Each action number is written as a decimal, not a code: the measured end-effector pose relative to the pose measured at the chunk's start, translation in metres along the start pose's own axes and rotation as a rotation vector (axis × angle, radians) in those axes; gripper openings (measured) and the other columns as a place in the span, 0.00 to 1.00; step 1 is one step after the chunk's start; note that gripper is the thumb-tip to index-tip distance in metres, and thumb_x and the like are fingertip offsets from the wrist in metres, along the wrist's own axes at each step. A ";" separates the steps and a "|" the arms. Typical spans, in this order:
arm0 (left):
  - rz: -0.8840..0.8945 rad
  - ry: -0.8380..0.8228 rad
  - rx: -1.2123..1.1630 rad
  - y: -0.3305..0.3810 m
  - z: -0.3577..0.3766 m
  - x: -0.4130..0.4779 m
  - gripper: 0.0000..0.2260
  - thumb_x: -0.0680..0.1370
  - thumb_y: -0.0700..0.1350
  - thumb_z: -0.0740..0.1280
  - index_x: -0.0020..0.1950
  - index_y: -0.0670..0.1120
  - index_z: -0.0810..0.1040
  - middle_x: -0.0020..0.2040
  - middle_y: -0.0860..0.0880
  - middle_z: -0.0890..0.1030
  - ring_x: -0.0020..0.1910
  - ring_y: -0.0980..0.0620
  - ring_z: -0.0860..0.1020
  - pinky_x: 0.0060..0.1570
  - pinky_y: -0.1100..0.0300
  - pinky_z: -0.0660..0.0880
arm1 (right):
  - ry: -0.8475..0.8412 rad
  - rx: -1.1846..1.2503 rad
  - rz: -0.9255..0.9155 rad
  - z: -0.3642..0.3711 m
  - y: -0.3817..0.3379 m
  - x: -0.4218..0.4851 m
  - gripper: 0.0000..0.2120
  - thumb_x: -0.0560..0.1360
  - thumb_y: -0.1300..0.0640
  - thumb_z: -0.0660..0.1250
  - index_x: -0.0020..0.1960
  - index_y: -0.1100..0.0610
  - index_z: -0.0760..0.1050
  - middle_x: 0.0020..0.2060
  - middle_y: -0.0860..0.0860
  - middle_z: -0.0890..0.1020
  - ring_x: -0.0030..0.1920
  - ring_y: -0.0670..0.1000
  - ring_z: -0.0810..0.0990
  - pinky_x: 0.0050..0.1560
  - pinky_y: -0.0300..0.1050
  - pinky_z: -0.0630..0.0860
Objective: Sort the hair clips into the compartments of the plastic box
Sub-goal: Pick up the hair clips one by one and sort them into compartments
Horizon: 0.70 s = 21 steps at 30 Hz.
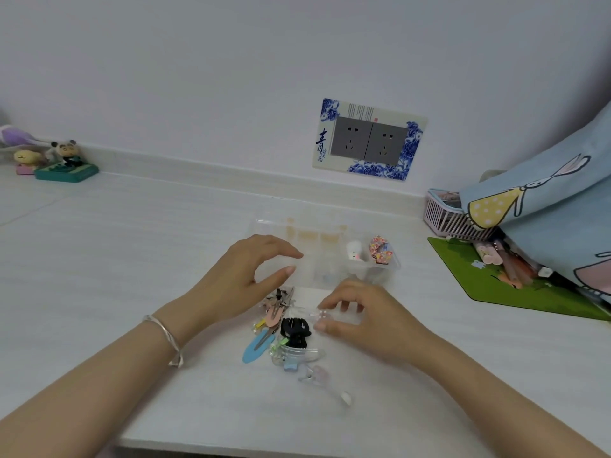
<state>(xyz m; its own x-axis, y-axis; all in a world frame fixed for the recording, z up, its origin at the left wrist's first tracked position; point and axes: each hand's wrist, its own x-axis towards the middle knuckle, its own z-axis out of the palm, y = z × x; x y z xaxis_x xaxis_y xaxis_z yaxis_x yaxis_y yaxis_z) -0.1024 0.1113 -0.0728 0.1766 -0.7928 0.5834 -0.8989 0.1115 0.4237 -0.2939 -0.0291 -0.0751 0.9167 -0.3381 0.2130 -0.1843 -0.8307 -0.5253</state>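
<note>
A clear plastic box with compartments stands on the white table. A floral clip and a white clip lie in its right compartments. In front of it is a pile of hair clips: a black claw clip, a blue flat clip, a pink clip and some clear ones. My left hand hovers over the pile's far left, fingers apart and holding nothing. My right hand pinches a small clear clip at the pile's right.
A green mat and a pink basket lie at the right under a blue printed cloth. Small figurines stand at the far left. A wall socket is behind the box. The table's front edge runs near my forearms.
</note>
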 end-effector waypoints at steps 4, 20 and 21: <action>-0.004 0.005 0.005 -0.001 0.001 -0.002 0.13 0.77 0.55 0.60 0.59 0.55 0.77 0.57 0.59 0.78 0.58 0.62 0.73 0.61 0.57 0.69 | 0.026 0.080 0.002 0.007 0.000 -0.006 0.09 0.67 0.46 0.74 0.45 0.47 0.80 0.43 0.43 0.80 0.45 0.43 0.75 0.43 0.34 0.69; 0.004 0.011 -0.005 -0.001 0.001 -0.001 0.13 0.77 0.55 0.60 0.58 0.54 0.77 0.57 0.60 0.78 0.58 0.64 0.73 0.61 0.58 0.69 | 0.284 -0.004 0.156 -0.039 0.001 0.068 0.06 0.69 0.48 0.72 0.44 0.49 0.83 0.41 0.40 0.82 0.48 0.43 0.77 0.54 0.43 0.70; 0.008 0.010 -0.003 -0.001 0.001 -0.002 0.13 0.77 0.54 0.60 0.58 0.54 0.77 0.57 0.59 0.78 0.58 0.64 0.73 0.61 0.59 0.69 | 0.264 -0.016 0.166 -0.037 0.002 0.069 0.07 0.70 0.48 0.71 0.43 0.49 0.83 0.41 0.39 0.81 0.49 0.43 0.76 0.58 0.44 0.69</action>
<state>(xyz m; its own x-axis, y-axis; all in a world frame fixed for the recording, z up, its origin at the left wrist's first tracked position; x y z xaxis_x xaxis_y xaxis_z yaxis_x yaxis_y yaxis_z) -0.1019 0.1117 -0.0751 0.1732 -0.7855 0.5941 -0.8990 0.1202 0.4210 -0.2440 -0.0703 -0.0308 0.7506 -0.5708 0.3330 -0.3311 -0.7610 -0.5580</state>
